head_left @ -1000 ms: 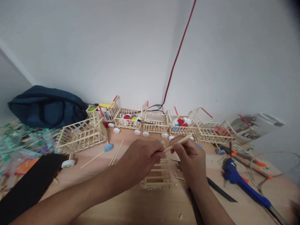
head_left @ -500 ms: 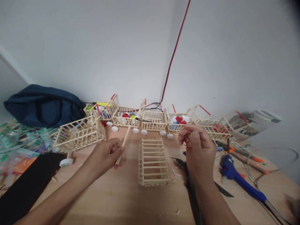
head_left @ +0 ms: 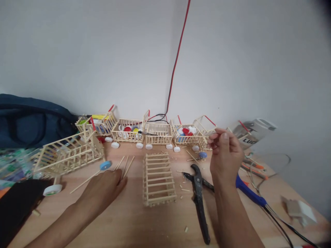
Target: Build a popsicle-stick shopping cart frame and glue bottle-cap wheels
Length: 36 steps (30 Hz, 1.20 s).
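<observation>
My left hand (head_left: 102, 191) lies low on the wooden table (head_left: 144, 224), fingers stretched toward a few loose wooden sticks (head_left: 126, 165). My right hand (head_left: 225, 153) is raised above the table with thumb and fingers pinched together; whatever is in them is too small to make out. Between my hands lies a flat ladder-like stick frame (head_left: 158, 178). Black pliers (head_left: 199, 199) rest on the table just left of my right forearm.
A row of stick carts (head_left: 155, 132) holding bottle caps lines the wall. A larger tilted cart (head_left: 66, 155) stands at left near a dark blue bag (head_left: 28, 120). A blue glue gun (head_left: 249, 193), orange tools and cables lie at right. A red wire (head_left: 176, 62) runs up the wall.
My hands parted from a stick they held together. The left hand carried it left and laid it by the loose sticks; the right rose, pinched. The view shifted right, showing the pliers.
</observation>
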Motion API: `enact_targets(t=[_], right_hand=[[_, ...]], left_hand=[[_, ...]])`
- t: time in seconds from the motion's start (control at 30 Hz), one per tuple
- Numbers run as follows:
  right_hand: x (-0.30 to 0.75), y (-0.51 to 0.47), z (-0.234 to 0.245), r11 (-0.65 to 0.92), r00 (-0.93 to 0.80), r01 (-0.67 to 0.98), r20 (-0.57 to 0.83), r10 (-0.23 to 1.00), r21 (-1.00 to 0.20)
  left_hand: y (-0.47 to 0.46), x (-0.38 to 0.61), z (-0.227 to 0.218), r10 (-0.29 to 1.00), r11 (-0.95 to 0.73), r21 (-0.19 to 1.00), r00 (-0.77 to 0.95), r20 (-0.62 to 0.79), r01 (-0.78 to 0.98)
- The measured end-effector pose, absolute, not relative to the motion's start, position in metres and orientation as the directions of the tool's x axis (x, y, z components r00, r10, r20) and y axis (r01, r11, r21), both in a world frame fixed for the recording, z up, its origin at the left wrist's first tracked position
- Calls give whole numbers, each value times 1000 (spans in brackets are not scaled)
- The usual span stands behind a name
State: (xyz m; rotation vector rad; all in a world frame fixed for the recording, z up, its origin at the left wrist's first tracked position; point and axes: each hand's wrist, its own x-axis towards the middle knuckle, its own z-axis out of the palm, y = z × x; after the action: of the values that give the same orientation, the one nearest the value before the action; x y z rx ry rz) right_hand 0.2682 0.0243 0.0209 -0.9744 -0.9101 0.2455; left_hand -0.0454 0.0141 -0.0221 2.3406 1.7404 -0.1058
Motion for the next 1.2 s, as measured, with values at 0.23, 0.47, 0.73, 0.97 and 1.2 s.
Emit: enact_targets(t=[0.23, 0.47, 0.73, 0.97, 1.2], right_hand=[[303, 39, 44, 304, 317, 592, 562, 764, -746], [301, 112, 57, 25, 6, 982, 163, 987, -185], [276, 150, 42, -149, 160, 981, -78, 984, 125], [289, 148, 39, -79, 86, 992, -64, 994, 103], [307, 139, 46, 20, -6, 985, 83, 997, -172]], left_hand=[[21, -40, -1, 957, -258, -24, 252, -146, 966], [29, -32, -5, 946, -324, 46, 324, 7, 945], [34, -44, -23, 953, -302, 170, 293, 74, 938], [37, -49, -27, 951, -309, 209, 303, 60, 928], [39, -49, -28, 955, -296, 258, 282, 89, 920]])
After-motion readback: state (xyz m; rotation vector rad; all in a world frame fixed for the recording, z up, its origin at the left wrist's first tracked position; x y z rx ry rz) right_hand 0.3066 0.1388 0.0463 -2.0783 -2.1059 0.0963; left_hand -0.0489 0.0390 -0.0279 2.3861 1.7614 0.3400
